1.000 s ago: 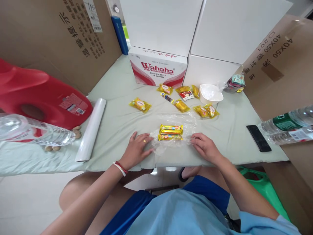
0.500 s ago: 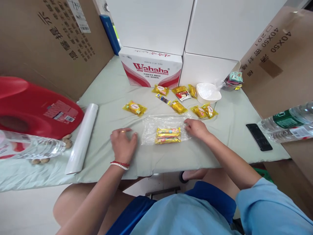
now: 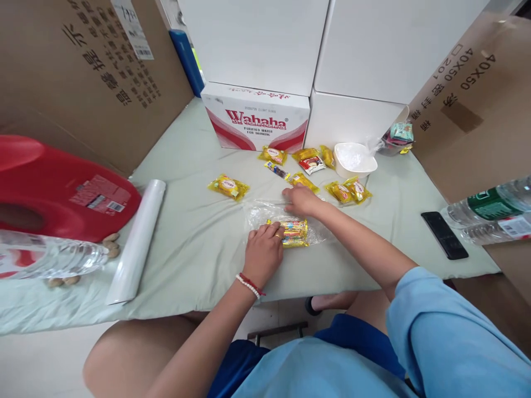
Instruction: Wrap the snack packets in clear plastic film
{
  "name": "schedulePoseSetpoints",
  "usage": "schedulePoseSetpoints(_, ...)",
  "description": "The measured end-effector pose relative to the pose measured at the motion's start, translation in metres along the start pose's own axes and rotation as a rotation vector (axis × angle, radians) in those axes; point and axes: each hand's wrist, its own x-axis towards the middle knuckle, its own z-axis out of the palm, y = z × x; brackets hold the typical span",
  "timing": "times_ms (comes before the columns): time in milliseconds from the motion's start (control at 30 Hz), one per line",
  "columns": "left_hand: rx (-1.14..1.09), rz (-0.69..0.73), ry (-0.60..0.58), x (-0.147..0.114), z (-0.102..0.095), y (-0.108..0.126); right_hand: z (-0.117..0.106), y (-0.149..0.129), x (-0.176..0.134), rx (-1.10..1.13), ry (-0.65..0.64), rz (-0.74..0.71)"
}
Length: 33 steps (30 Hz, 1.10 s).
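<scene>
Several yellow-wrapped snack bars lie side by side on a clear plastic sheet or bag on the cloth-covered table. My left hand lies over the left end of the bars, fingers stretched out and touching them. Above the bars, my right hand reaches over the plastic's far part. Its thumb and index finger are apart, with nothing visible between them. Just beyond its fingertips is a yellow-wrapped cake, partly covered by the hand. I cannot tell whether the right fingers touch the plastic.
More yellow packets, a red-and-white packet and a thin blue packet lie around. A white bowl stands behind. Left are a plastic roll and red jug; right, a phone and bottles.
My left hand has moved right from the bare cloth onto the bars. My right hand has shifted left and away from me, from the plastic's right edge to its far side.
</scene>
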Motion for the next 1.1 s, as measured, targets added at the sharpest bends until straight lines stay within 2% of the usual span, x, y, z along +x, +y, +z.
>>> schedulePoseSetpoints(133,-0.029,-0.022,0.020,0.000,0.003,-0.002,-0.020,-0.004,-0.009,0.065,-0.054,-0.039)
schedulePoseSetpoints(200,-0.049,-0.031,0.042,-0.001,0.005,-0.001,-0.026,-0.008,-0.026,0.104,-0.032,-0.092)
schedulePoseSetpoints(267,-0.072,-0.029,0.065,0.000,0.008,-0.001,-0.022,-0.014,-0.048,0.122,-0.006,-0.148)
schedulePoseSetpoints(367,-0.164,-0.017,0.117,-0.003,0.013,-0.007,0.001,-0.026,-0.080,0.076,-0.015,-0.240)
schedulePoseSetpoints(500,-0.398,-0.026,0.244,-0.017,0.017,-0.030,0.045,-0.032,-0.107,0.037,-0.002,-0.317)
schedulePoseSetpoints(633,-0.373,-0.298,0.408,-0.028,0.014,-0.056,0.066,-0.028,-0.112,0.004,0.019,-0.401)
schedulePoseSetpoints(667,-0.348,-0.365,0.398,-0.027,0.012,-0.061,0.067,-0.027,-0.112,-0.020,0.006,-0.417)
schedulePoseSetpoints(733,-0.334,-0.430,0.307,-0.021,0.006,-0.067,0.066,-0.027,-0.112,-0.068,-0.014,-0.431)
schedulePoseSetpoints(833,-0.434,-0.402,0.129,-0.009,-0.005,-0.070,0.063,-0.030,-0.114,-0.104,-0.012,-0.415)
schedulePoseSetpoints(900,-0.602,-0.421,0.055,-0.005,-0.014,-0.071,0.062,-0.033,-0.115,-0.110,-0.007,-0.398)
schedulePoseSetpoints(933,-0.725,-0.473,0.029,-0.004,-0.018,-0.070,0.063,-0.035,-0.116,-0.112,-0.006,-0.391)
schedulePoseSetpoints(1033,-1.098,-0.711,-0.032,-0.004,-0.026,-0.067,0.065,-0.039,-0.117,-0.124,-0.010,-0.381)
schedulePoseSetpoints(1100,-1.225,-0.825,-0.055,-0.001,-0.031,-0.063,0.067,-0.041,-0.117,-0.135,0.003,-0.375)
